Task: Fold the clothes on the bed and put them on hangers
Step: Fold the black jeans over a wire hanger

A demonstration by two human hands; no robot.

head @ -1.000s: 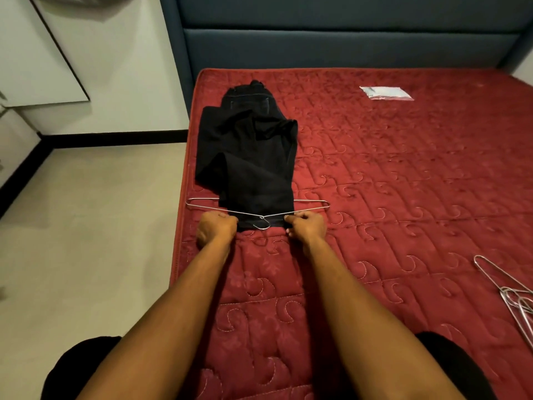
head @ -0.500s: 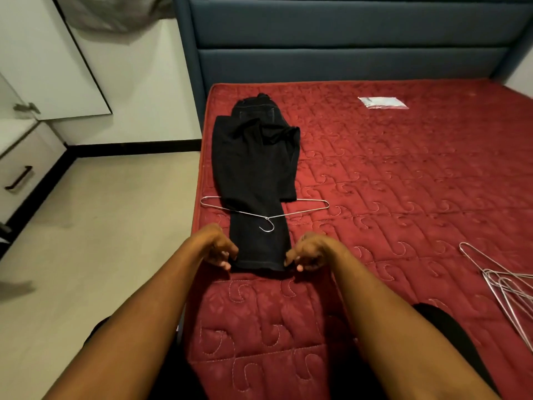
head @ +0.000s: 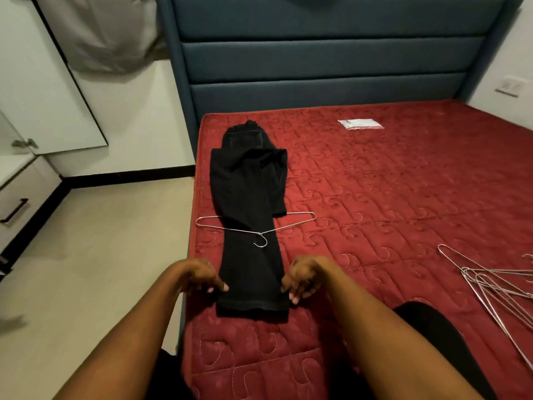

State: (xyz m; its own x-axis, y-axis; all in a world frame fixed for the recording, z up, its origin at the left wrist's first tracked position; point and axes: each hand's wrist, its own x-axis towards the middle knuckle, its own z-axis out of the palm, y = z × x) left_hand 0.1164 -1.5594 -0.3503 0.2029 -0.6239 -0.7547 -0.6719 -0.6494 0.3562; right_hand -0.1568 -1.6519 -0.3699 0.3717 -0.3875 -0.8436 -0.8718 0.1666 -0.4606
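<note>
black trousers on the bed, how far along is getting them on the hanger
Done: black trousers folded lengthwise, legs threaded through the wire hanger. In hand: left hand and right hand at the leg ends' edges. Left: fold the legs back over the bar, lift it.

The black folded trousers (head: 248,197) slid farther through the silver wire hanger (head: 297,221), following left hand (head: 199,274) and right hand (head: 305,274) toward the red mattress's (head: 403,197) near edge.

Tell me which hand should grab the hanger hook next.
Right, narrowly. The hook lies right of the trousers' midline, closer to the right hand than the left hand. Both flank the leg ends and look free.
</note>
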